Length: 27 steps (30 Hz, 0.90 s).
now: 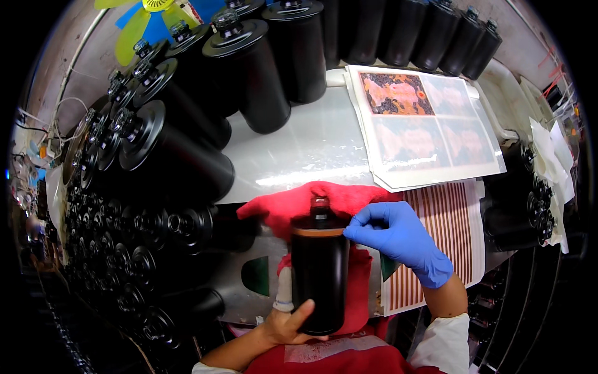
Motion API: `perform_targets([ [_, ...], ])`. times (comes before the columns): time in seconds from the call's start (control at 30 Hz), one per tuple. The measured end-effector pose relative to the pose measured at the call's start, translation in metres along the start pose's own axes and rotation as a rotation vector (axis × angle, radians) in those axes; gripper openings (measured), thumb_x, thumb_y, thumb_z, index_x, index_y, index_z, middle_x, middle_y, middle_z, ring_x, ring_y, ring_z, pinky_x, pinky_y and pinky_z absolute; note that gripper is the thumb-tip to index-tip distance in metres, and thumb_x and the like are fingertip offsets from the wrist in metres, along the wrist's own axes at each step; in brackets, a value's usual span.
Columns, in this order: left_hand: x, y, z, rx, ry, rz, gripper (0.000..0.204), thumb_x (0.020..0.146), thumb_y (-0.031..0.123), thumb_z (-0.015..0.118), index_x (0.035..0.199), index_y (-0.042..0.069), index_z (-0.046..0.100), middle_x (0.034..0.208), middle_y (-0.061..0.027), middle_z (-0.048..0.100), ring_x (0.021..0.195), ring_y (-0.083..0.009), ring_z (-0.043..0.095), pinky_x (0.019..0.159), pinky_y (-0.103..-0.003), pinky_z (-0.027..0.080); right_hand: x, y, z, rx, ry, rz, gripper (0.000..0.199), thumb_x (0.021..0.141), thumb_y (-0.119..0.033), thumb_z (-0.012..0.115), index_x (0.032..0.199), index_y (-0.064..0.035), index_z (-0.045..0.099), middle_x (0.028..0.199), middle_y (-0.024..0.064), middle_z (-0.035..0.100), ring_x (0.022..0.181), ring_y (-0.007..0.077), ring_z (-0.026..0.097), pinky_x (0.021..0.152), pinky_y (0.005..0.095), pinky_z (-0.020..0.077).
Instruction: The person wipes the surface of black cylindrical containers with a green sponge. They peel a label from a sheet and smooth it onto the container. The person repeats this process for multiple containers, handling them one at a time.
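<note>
A glossy black bottle (pixel 319 283) with a narrow neck stands upright in front of me, leaning slightly toward me. My left hand (pixel 288 323), with a white covering on one finger, grips it low, thumb across the front and the other fingers partly hidden behind. Around the bottle just below its shoulder runs a thin copper-coloured strip (pixel 316 233). At the strip's right end, the thumb and forefinger of my blue-gloved right hand (pixel 395 235) are pinched together against the bottle. A red cloth (pixel 274 206) lies behind and under the bottle.
Black bottles (pixel 249 81) crowd the left and back of the metal table (pixel 293 140). A sheet of copper-coloured stripes (pixel 445 243) lies beside my right wrist. Beyond it is a stack of printed sheets (pixel 408 143). A yellow-green fan (pixel 134 31) stands at far left.
</note>
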<state>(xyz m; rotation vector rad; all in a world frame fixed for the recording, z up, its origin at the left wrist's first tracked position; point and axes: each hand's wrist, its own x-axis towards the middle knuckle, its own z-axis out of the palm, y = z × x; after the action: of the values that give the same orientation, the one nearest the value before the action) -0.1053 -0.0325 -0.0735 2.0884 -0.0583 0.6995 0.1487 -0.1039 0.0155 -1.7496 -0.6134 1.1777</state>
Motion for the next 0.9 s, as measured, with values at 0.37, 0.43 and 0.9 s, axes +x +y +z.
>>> perform_targets([
  [0.37, 0.043, 0.038, 0.001, 0.73, -0.335, 0.086, 0.063, 0.073, 0.057, 0.066, 0.12, 0.016, 0.061, 0.141, -0.0237, 0.035, 0.134, -0.0436, 0.022, 0.109, -0.057, 0.008, 0.0, -0.003, -0.001, -0.02, 0.007, -0.018, 0.018, 0.078, -0.018, 0.07, 0.082, -0.0003, 0.069, 0.063, -0.0011, 0.058, 0.059, 0.0025, 0.049, 0.054, 0.0197, 0.0407],
  [0.43, 0.039, 0.038, 0.002, 0.641, -0.271, 0.013, 0.057, 0.079, 0.052, 0.062, 0.122, 0.014, 0.059, 0.131, -0.0132, 0.048, 0.132, -0.0394, 0.028, 0.11, -0.056, 0.009, 0.0, -0.005, -0.001, -0.031, 0.005, -0.001, 0.018, 0.078, -0.018, 0.07, 0.082, -0.0004, 0.069, 0.064, -0.0008, 0.059, 0.06, 0.0026, 0.049, 0.055, 0.0195, 0.0412],
  [0.9, 0.089, 0.009, -0.021, -0.283, 0.437, -0.471, 0.074, 0.081, -0.002, 0.059, 0.142, -0.006, 0.016, 0.143, -0.0217, 0.024, 0.134, -0.027, 0.025, 0.11, -0.037, 0.018, -0.021, 0.018, 0.01, 0.137, 0.053, -0.05, 0.015, 0.079, -0.016, 0.071, 0.083, -0.0015, 0.069, 0.067, -0.0028, 0.058, 0.06, 0.0017, 0.047, 0.055, 0.0188, 0.0389],
])
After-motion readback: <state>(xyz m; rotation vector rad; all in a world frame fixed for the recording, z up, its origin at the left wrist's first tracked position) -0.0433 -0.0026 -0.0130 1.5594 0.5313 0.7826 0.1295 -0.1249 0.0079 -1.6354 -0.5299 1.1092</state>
